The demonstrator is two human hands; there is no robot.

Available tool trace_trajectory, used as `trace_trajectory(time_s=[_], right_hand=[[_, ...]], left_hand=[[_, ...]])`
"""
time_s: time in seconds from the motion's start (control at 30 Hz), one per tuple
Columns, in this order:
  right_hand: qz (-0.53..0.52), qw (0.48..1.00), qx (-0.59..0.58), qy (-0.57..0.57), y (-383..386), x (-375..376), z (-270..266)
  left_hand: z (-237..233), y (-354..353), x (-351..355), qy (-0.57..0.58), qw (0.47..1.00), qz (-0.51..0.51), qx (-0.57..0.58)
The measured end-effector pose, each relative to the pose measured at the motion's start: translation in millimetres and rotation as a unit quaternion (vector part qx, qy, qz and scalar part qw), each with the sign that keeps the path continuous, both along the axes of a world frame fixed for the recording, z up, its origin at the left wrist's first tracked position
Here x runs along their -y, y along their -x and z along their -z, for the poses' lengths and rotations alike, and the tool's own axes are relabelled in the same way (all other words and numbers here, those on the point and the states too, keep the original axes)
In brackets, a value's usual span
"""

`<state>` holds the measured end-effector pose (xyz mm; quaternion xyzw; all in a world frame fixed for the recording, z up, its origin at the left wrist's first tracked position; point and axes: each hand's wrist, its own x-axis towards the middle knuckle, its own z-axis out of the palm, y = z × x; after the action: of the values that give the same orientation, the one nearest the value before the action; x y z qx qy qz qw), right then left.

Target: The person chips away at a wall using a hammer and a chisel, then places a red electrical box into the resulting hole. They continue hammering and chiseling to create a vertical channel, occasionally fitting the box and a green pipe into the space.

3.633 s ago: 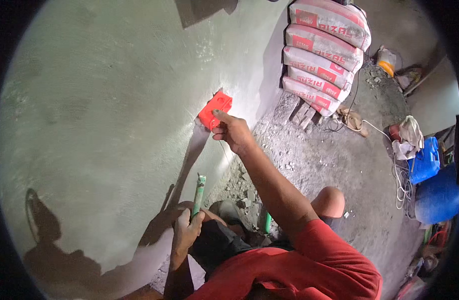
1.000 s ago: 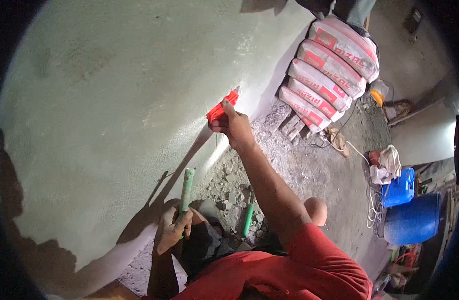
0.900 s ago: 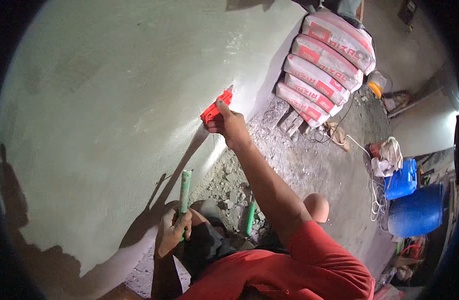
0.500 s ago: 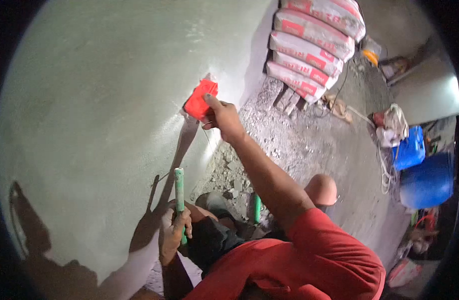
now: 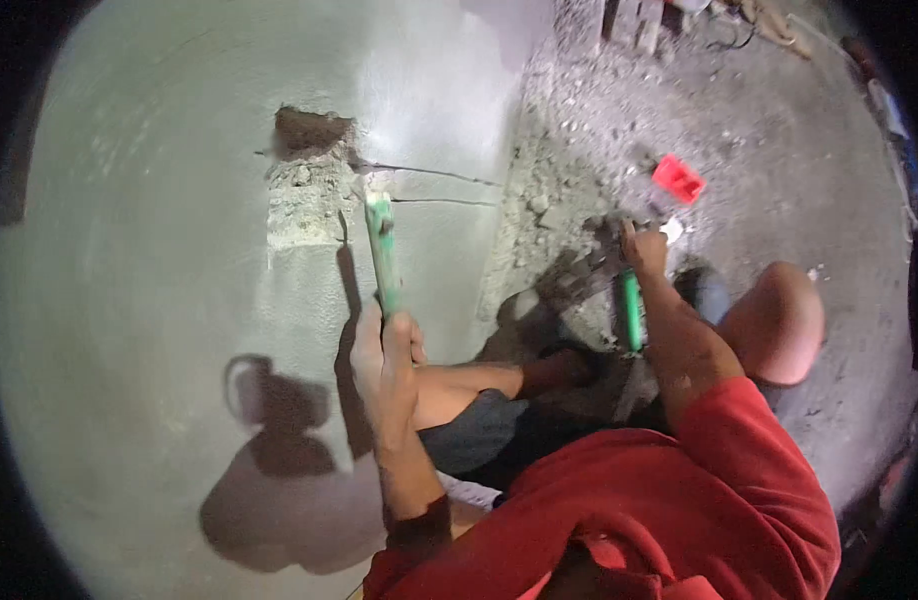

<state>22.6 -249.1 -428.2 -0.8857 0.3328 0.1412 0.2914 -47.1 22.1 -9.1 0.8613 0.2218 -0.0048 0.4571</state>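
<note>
My left hand is wrapped round a green tool handle, whose whitish top end is near the lower right of a rough recess cut in the grey wall. My right hand reaches down to the rubble-strewn floor, its fingers bent around something dark that I cannot make out. A red plastic box lies on the floor just beyond that hand. Below the hand, beside my right forearm, stands a green rod or handle.
Two thin grooves run across the wall right of the recess. Broken plaster and stones lie along the wall's foot. My bent knee is at the right. Blocks sit at the top edge.
The red box has left my right hand and lies on the floor. That hand has moved down to the rubble. My left hand has raised the green handle towards the wall, and the view has shifted.
</note>
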Motion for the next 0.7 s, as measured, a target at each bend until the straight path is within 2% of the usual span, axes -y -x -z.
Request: trace_trajectory(time_s=[0.03,0.07,0.13,0.17,0.23,0.33,0.4,0.47,0.5,0.53,0.57,0.6,0.63,0.67,0.7], right_hand=[[-0.003,0.997,0.077,-0.014,16,-6,-16],[0.022,0.979,0.195,-0.044,30,-6,3],[0.071,0.994,0.07,-0.045,46,-13,-4],[0.065,0.994,0.062,-0.057,56,-17,1],[-0.047,0.996,0.019,-0.073,70,-16,12],[-0.089,0.99,-0.019,-0.11,68,-24,38],[-0.117,0.989,0.004,-0.095,59,-17,36],[-0.165,0.955,-0.124,-0.215,48,-6,21],[-0.13,0.963,-0.031,-0.236,52,-13,3],[-0.137,0.963,-0.028,-0.232,54,-13,3],[-0.251,0.944,0.112,-0.182,53,-16,10],[-0.353,0.893,0.25,-0.125,43,-16,-2],[-0.312,0.929,0.084,-0.181,25,-27,-13],[-0.306,0.931,0.096,-0.174,12,-33,-30],[-0.116,0.938,0.013,-0.327,5,-36,-46]], left_hand=[[-3,-16,6,-0.032,0.999,-0.023,-0.007],[-3,-28,8,-0.063,0.997,-0.047,-0.013],[4,-42,3,-0.106,0.993,-0.041,-0.042],[10,-45,-2,-0.099,0.993,-0.051,-0.027],[17,-51,-7,-0.112,0.992,-0.059,0.005],[10,-56,-2,-0.139,0.987,-0.065,0.038],[3,-60,-1,-0.141,0.985,-0.087,0.037],[-5,-66,-1,-0.137,0.983,-0.112,0.038],[-10,-69,1,-0.153,0.982,-0.114,0.016],[-15,-70,0,-0.168,0.979,-0.12,-0.006],[-11,-71,-10,-0.208,0.972,-0.105,-0.024],[-11,-66,-9,-0.204,0.973,-0.109,-0.013],[-13,-63,-7,-0.27,0.96,-0.079,0.004],[-15,-65,-3,-0.334,0.941,-0.045,0.024],[-17,-67,-1,-0.353,0.934,-0.056,0.023]])
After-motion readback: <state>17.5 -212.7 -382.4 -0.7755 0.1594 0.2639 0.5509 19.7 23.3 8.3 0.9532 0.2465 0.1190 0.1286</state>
